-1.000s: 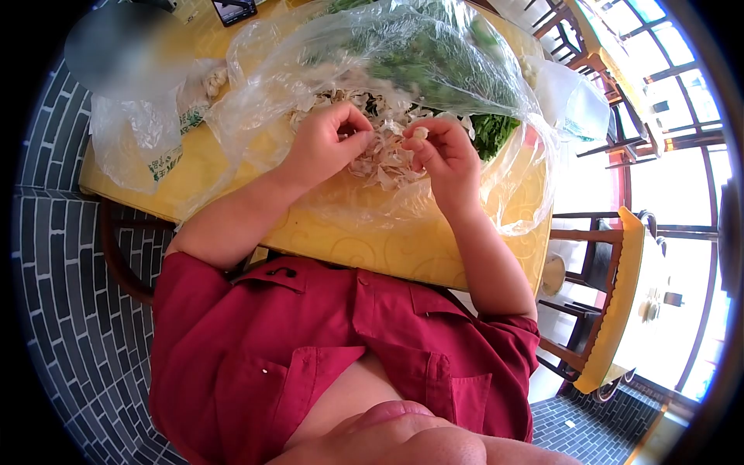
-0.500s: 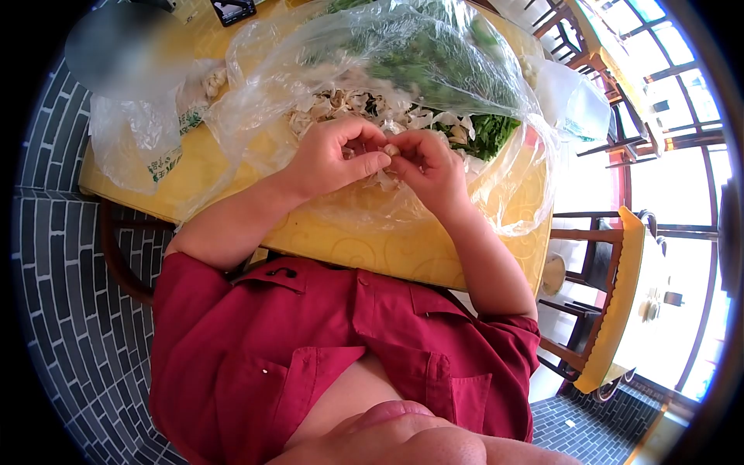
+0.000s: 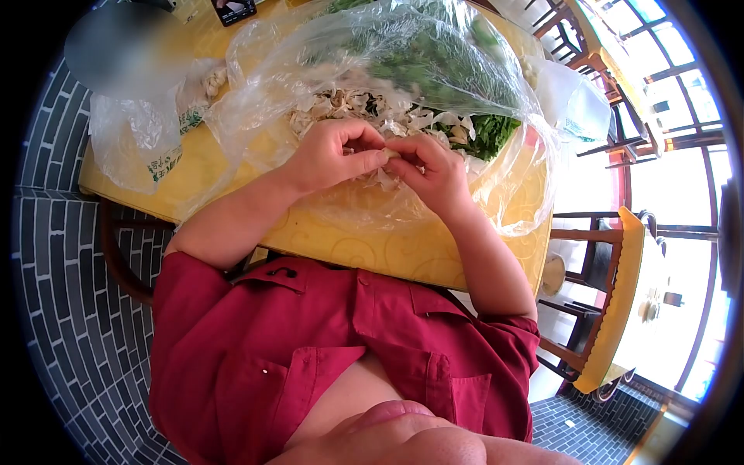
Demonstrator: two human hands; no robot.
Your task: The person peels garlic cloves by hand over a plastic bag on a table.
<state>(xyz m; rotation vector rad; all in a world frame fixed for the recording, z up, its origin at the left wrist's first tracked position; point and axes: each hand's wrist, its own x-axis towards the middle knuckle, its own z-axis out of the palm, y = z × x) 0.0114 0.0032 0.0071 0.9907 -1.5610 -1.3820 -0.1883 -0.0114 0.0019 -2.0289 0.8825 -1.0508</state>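
Between the fingertips of both hands sits a small pale garlic clove [image 3: 390, 154], partly covered by the fingers. My left hand [image 3: 335, 155] is closed, pinching it from the left with thumb and forefinger. From the right, my right hand [image 3: 431, 169] pinches the same clove. Just beyond the hands lies a heap of papery garlic skins [image 3: 341, 104], spread on a large clear plastic bag [image 3: 271, 85]. Leafy greens [image 3: 496, 133] show beside the skins, with more under the plastic.
A yellow-covered table [image 3: 387, 252] is in front of me. At left, a thin plastic bag [image 3: 132, 147] lies near garlic bulbs [image 3: 213, 81]. Another white bag [image 3: 577, 101] sits at the right. A phone [image 3: 234, 9] lies at the far edge. Chairs [image 3: 589, 260] stand to the right.
The clove at my fingertips looked browner before and shows paler now. My fingers have shifted slightly and drawn closer together around it. The bags and greens have stayed in place.
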